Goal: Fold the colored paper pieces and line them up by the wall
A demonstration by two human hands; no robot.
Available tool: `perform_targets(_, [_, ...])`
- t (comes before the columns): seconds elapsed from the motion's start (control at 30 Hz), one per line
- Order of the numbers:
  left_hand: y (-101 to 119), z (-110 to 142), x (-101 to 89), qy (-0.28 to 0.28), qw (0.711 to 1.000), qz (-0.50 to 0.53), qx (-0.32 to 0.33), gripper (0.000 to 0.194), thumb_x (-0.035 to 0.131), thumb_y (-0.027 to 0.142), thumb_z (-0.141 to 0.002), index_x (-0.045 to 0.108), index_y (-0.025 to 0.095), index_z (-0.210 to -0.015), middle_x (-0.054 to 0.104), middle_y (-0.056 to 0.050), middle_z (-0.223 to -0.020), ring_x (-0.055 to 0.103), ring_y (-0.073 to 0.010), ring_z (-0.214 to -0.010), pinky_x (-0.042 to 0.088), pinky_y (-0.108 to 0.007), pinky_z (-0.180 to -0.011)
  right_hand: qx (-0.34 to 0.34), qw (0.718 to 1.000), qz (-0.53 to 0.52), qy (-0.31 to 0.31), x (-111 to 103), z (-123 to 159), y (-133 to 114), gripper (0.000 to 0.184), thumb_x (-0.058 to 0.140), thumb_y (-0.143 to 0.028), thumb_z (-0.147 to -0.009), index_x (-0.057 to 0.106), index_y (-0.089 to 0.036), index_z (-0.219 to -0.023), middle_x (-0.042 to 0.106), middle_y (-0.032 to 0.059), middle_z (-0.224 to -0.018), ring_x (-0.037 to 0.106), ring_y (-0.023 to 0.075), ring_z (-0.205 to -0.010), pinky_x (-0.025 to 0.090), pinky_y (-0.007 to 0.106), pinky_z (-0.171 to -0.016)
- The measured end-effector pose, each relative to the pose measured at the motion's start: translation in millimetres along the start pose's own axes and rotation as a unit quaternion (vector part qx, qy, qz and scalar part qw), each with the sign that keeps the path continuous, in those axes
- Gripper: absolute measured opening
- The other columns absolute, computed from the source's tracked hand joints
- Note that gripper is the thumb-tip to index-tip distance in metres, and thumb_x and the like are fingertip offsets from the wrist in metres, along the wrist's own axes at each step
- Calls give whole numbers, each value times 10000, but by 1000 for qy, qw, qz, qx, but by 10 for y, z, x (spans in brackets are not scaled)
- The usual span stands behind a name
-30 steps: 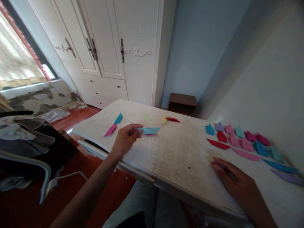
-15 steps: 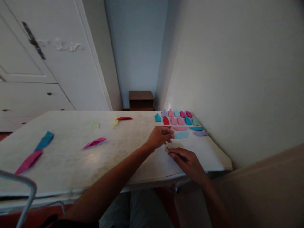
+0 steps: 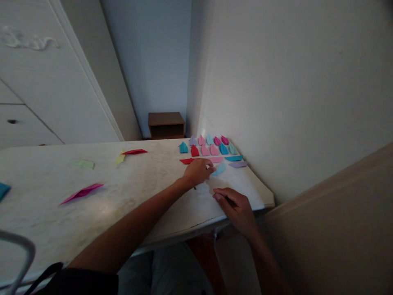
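My left hand (image 3: 198, 171) reaches across the white table (image 3: 138, 196) and pinches a light blue folded paper piece (image 3: 219, 169), held low beside the rows of folded papers. Those rows (image 3: 211, 148) of blue, pink, red and purple pieces lie by the wall at the table's far right. A red strip (image 3: 186, 161) and a pink strip (image 3: 216, 159) lie just beyond my fingers. My right hand (image 3: 235, 207) rests flat on the table near its front right corner, fingers stretched out, holding nothing.
Loose folded papers lie to the left: a magenta one (image 3: 81, 192), a pale green one (image 3: 83, 164), a yellow one (image 3: 119, 159), a red one (image 3: 134, 152). A brown bedside cabinet (image 3: 166, 125) stands behind the table. A white wardrobe (image 3: 37, 94) is at left, a wall at right.
My view swung right. My left hand carried the light blue paper from the table's left part to the rows by the wall and lowered it there. My right hand stayed put.
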State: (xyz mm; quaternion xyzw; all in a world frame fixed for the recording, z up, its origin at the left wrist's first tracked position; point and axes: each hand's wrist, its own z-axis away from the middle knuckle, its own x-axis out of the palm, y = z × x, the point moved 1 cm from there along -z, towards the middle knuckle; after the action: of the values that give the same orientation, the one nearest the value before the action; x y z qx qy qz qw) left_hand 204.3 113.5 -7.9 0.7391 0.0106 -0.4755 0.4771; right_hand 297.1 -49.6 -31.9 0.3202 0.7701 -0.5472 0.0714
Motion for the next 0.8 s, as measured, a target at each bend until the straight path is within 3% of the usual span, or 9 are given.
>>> perform_targets(0.17, [32,34,28,27,994,-104,37,404,624,446,-849,688,174,-1141,722,-103,-932,675,-257,-877,502,-335,-783,-16,1000,7,13,34,15,-3,195,574,-311,-907,732,-220,-975,737,52,-918,681,184,-834,541,300,-790])
perform_targets(0.33, [101,29,156,1,969,-227,100,448,585,493,-870,650,197,-1200,666,-128,-1123,632,-298,-1040,511,-364,-817,-23,999,18,21,57,26,30,187,568,-290,-912,722,-215,-987,733,49,-928,677,182,-833,536,303,-784])
perform_targets(0.53, [80,-17,154,-5,958,-271,93,355,483,419,-925,654,240,-1180,639,-103,-1117,643,-268,-1004,522,-346,-775,-28,999,24,20,53,27,48,181,575,-264,-909,720,-217,-1006,730,38,-923,675,173,-828,526,292,-772])
perform_targets(0.8, [47,-5,155,13,958,-274,84,350,444,378,-936,661,207,-1151,643,-111,-1116,653,-267,-971,528,-361,-757,-20,999,30,29,82,34,61,180,565,-261,-915,713,-216,-1008,722,39,-926,666,169,-823,520,289,-769])
